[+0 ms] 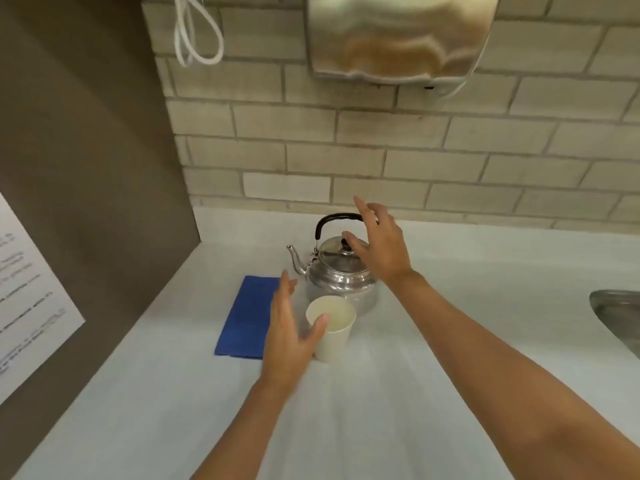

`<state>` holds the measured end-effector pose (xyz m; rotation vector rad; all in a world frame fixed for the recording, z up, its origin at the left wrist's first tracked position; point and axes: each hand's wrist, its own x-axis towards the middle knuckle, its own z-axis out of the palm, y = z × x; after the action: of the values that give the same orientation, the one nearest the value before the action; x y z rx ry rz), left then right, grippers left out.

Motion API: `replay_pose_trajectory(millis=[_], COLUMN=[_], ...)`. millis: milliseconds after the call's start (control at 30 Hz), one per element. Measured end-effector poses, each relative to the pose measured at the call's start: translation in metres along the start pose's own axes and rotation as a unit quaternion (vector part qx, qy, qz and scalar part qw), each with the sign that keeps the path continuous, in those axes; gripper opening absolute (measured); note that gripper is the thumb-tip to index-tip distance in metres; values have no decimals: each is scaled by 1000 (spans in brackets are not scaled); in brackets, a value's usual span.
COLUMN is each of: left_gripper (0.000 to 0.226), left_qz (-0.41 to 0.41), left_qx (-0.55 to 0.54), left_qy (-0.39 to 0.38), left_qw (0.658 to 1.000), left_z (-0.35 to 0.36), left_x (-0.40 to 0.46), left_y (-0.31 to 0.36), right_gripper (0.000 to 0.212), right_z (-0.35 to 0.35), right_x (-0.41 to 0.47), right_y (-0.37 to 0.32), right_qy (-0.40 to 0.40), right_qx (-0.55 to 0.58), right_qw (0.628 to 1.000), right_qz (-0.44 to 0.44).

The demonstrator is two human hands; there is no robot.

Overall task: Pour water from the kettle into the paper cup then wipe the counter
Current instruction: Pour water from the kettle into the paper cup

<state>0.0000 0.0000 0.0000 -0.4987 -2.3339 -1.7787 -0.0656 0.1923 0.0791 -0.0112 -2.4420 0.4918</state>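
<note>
Head view | right hand (381,247) grip spread above kettle (341,271) | left hand (291,327) grip apart, perhaps brushing paper cup (331,329) | risk: cup tips.

Single head-worn wide-angle view, looking forward and down, close over the counter (433,358), facing the tiled wall (398,147)

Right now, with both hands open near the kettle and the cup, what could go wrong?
1. The paper cup stands right against the front of the kettle; lifting the kettle may knock over the light cup.
2. The left hand is open beside the cup, not gripping it; the thumb could tip it.
3. The right hand reaches over the lid toward the handle; a poor grip may swing the kettle and spill on the counter, away from the blue cloth.
</note>
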Motion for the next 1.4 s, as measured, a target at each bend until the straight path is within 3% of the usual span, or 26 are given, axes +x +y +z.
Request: replay_pose_trajectory(millis=[200, 333, 533, 700, 967, 1133, 1400], left_gripper=[117, 125, 112, 106, 96, 81, 73], left_qz=[-85, -95, -92, -103, -112, -114, -101], left_qx=[-55, -31, -14, -6, 26, 57, 58], left_qy=[-81, -82, -70, -68, -73, -78, -70], left_qw=[992, 992, 993, 992, 991, 989, 991], left_z=[15, 23, 25, 27, 29, 29, 28], left_x=[-15, -13, -13, -13, -14, -17, -20], left_y=[-20, -23, -25, -28, -27, -24, -20], right_gripper=[43, 32, 29, 27, 22, 23, 24], right_z=[4, 6, 4, -4, -68, -115, -161], right_x=[40, 61, 65, 60, 41, 31, 14], right_y=[3, 4, 9, 7, 12, 1, -24], right_qy=[-154, -182, -188, -184, -132, -173, -243], right_qx=[34, 46, 64, 112, 77, 13, -56], right_qw=[987, 982, 979, 976, 988, 985, 966], right_qz=[17, -9, -43, -3, 20, -22, -62])
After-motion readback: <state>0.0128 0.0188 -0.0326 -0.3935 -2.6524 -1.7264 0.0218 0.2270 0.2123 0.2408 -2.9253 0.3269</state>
